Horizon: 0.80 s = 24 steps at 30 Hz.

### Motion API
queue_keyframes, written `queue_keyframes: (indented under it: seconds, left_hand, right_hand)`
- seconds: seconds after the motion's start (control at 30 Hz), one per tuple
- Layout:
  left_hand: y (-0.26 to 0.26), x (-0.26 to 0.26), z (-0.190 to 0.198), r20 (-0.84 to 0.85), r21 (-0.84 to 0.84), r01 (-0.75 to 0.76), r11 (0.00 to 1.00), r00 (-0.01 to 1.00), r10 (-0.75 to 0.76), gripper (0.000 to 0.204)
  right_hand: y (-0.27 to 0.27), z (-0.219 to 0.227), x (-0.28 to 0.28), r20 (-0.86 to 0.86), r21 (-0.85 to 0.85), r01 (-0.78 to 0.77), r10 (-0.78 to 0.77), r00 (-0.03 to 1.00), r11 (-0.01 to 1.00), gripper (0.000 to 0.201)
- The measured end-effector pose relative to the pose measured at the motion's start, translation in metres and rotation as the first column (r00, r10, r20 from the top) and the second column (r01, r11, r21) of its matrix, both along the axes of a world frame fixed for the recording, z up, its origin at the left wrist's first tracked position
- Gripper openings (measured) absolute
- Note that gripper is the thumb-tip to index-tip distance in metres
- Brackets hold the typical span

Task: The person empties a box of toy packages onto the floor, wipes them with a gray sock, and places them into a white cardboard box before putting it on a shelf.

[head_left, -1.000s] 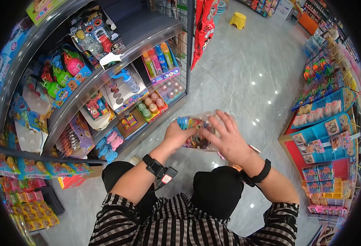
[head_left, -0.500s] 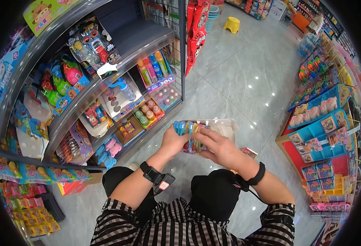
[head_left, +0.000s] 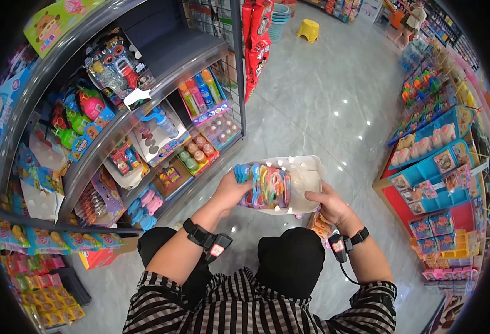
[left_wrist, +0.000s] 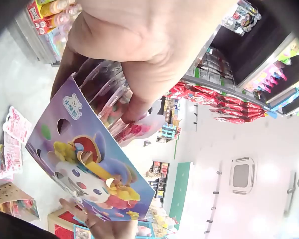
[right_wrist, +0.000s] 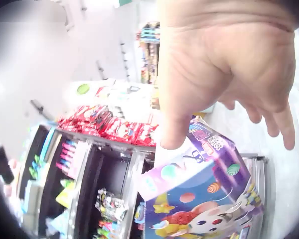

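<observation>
An open cardboard display box (head_left: 306,177) with a cartoon-printed outside is held over the floor in front of the person's knees. Colourful toys in clear packs (head_left: 274,186) stand bunched in its left half, and the white inside shows at the right. My left hand (head_left: 229,192) grips the left end, its thumb lying over the packs in the left wrist view. My right hand (head_left: 335,207) holds the right end, thumb over the rim; its other fingers are mostly hidden below the box in the head view.
Curved shelving (head_left: 167,89) full of boxed toys rises on the left. A rack of hanging toys (head_left: 439,183) lines the right side. A yellow stool (head_left: 308,30) stands on the tiled floor ahead. Another package (head_left: 322,227) lies beneath the right hand, near the right knee.
The right hand has pushed the packs leftward in the box, then moved off them to the box's right end. The left hand has stayed at the left end.
</observation>
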<state>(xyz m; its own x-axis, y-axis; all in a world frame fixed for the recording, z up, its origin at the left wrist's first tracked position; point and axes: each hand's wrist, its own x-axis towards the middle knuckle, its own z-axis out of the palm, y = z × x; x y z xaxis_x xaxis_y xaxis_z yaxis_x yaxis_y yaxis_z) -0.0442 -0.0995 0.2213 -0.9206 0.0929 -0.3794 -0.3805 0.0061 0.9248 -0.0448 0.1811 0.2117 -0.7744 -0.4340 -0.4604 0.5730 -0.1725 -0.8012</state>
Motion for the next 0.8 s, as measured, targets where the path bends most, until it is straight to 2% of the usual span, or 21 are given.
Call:
queue_keyframes:
  seconds: [0.07, 0.1, 0.17, 0.2, 0.23, 0.27, 0.3, 0.37, 0.4, 0.47, 0.5, 0.53, 0.6, 0.63, 0.8]
  left_hand:
    - [-0.007, -0.005, -0.011, 0.188, 0.285, -0.073, 0.956, 0.982, 0.019, 0.055]
    - [-0.009, -0.007, -0.01, 0.187, 0.283, -0.072, 0.956, 0.982, 0.019, 0.055]
    - [-0.01, -0.008, -0.008, 0.171, 0.414, -0.094, 0.906, 0.985, 0.024, 0.076]
    - [-0.009, -0.007, -0.012, 0.175, 0.411, -0.093, 0.907, 0.984, 0.022, 0.076]
    - [-0.007, -0.006, -0.017, 0.055, 0.215, -0.031, 0.976, 0.998, 0.019, 0.081]
    - [-0.006, -0.005, -0.021, -0.064, 0.004, 0.011, 1.0, 0.998, -0.011, 0.086]
    - [-0.004, -0.004, -0.016, -0.057, 0.003, 0.018, 1.0, 0.998, -0.018, 0.086]
    - [-0.001, -0.002, -0.004, -0.024, -0.138, -0.089, 0.986, 0.996, 0.086, 0.069]
    - [-0.003, -0.004, -0.009, -0.012, -0.142, -0.065, 0.988, 0.998, 0.064, 0.069]
    - [-0.013, -0.01, -0.021, 0.051, 0.025, -0.088, 0.996, 0.995, 0.087, 0.075]
    - [-0.012, -0.009, -0.018, 0.068, 0.041, -0.128, 0.991, 0.99, 0.125, 0.065]
    - [-0.012, -0.009, -0.019, 0.076, 0.037, -0.108, 0.993, 0.992, 0.105, 0.065]
    - [-0.012, -0.009, -0.019, 0.025, 0.201, -0.205, 0.958, 0.979, 0.204, 0.06]
    - [-0.011, -0.008, -0.014, 0.068, 0.243, -0.227, 0.943, 0.974, 0.217, 0.058]
    - [-0.007, -0.009, -0.019, -0.018, 0.225, -0.218, 0.95, 0.974, 0.227, 0.057]
  right_hand:
    - [0.0, 0.005, 0.001, 0.002, 0.01, 0.034, -0.034, 0.999, 0.999, 0.073]
    - [-0.002, 0.008, 0.002, 0.004, 0.024, 0.064, -0.064, 0.998, 0.998, 0.071]
    - [-0.005, 0.009, 0.003, -0.021, 0.056, 0.082, -0.081, 0.996, 0.995, 0.071]
    - [-0.008, 0.008, 0.004, -0.047, 0.091, 0.101, -0.097, 0.994, 0.991, 0.071]
    - [-0.01, 0.007, 0.004, -0.043, 0.09, 0.104, -0.1, 0.994, 0.991, 0.071]
    - [-0.012, 0.006, 0.004, -0.105, 0.127, 0.072, -0.059, 0.993, 0.989, 0.07]
    - [-0.013, 0.004, 0.004, -0.164, 0.165, 0.045, -0.018, 0.986, 0.985, 0.07]
    - [-0.011, 0.001, 0.002, -0.154, 0.125, 0.038, -0.019, 0.988, 0.991, 0.07]
    - [-0.009, -0.001, 0.001, -0.151, 0.085, 0.028, -0.015, 0.988, 0.996, 0.071]
    - [-0.01, 0.0, -0.002, -0.166, 0.076, 0.025, -0.012, 0.986, 0.997, 0.072]
    - [-0.011, 0.001, -0.003, -0.192, 0.072, -0.004, 0.018, 0.981, 0.997, 0.073]
    - [-0.011, 0.001, -0.004, -0.185, 0.07, 0.016, -0.003, 0.983, 0.997, 0.073]
    - [-0.012, 0.002, -0.008, -0.227, 0.085, -0.003, 0.022, 0.974, 0.996, 0.075]
    - [-0.012, 0.002, -0.011, -0.238, 0.08, -0.012, 0.03, 0.971, 0.997, 0.075]
    - [-0.01, -0.003, -0.02, -0.267, 0.109, -0.084, 0.111, 0.957, 0.99, 0.074]
